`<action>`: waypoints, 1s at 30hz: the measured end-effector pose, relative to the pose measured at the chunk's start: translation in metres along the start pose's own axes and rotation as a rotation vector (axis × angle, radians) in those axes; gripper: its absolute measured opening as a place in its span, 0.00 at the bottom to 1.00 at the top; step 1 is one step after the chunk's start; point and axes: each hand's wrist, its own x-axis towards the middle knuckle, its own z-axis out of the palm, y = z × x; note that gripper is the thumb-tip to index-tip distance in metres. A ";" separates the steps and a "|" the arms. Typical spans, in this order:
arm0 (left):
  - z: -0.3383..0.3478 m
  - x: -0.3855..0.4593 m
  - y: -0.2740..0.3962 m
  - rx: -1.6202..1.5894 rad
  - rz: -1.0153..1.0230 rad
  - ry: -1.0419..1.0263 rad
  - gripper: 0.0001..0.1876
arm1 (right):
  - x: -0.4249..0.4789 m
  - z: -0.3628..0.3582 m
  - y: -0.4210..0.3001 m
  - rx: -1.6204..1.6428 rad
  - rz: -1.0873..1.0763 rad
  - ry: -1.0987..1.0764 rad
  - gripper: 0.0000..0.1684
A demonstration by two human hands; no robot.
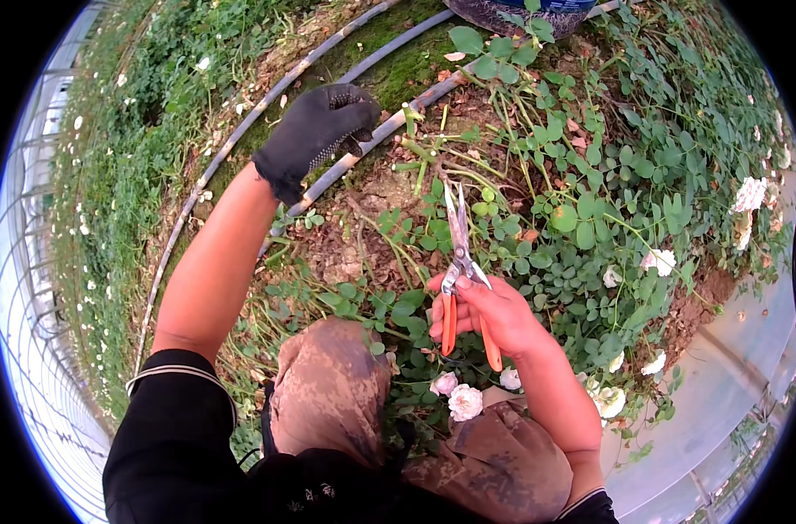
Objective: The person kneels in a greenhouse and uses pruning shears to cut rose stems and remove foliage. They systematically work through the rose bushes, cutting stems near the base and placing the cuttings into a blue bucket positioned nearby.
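Observation:
My right hand (486, 308), bare, holds pruning snips (460, 242) with orange handles and long, narrow blades. The blades stand slightly apart, their tips pointing at the base of a rose bush's cut stems (430, 154). Several of these stems end in pale, fresh-looking stubs. My left hand (322, 131) wears a black glove with a dotted grip. It is over the grey hoses, left of the stubs, with its fingers curled; whether anything lies inside them is hidden. Leafy rose stems (522, 229) spread around the snips.
Grey hoses (234, 141) run along the mossy soil. A dark container (535, 16) stands at the top edge. Pale pink roses (465, 401) bloom by my knees (332, 386). Plastic sheeting (692, 419) lies at right; another planted row (109, 170) and greenhouse framing (34, 262) are at left.

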 end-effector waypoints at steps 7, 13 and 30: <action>0.025 -0.003 0.031 0.862 0.763 0.269 0.15 | 0.007 0.003 0.003 -0.045 -0.021 0.065 0.29; 0.029 0.007 0.038 1.135 1.002 0.221 0.11 | 0.005 0.000 0.007 -0.026 -0.036 0.041 0.29; 0.070 0.069 0.109 0.984 1.077 0.102 0.10 | -0.021 -0.085 -0.161 -1.361 -0.429 1.234 0.22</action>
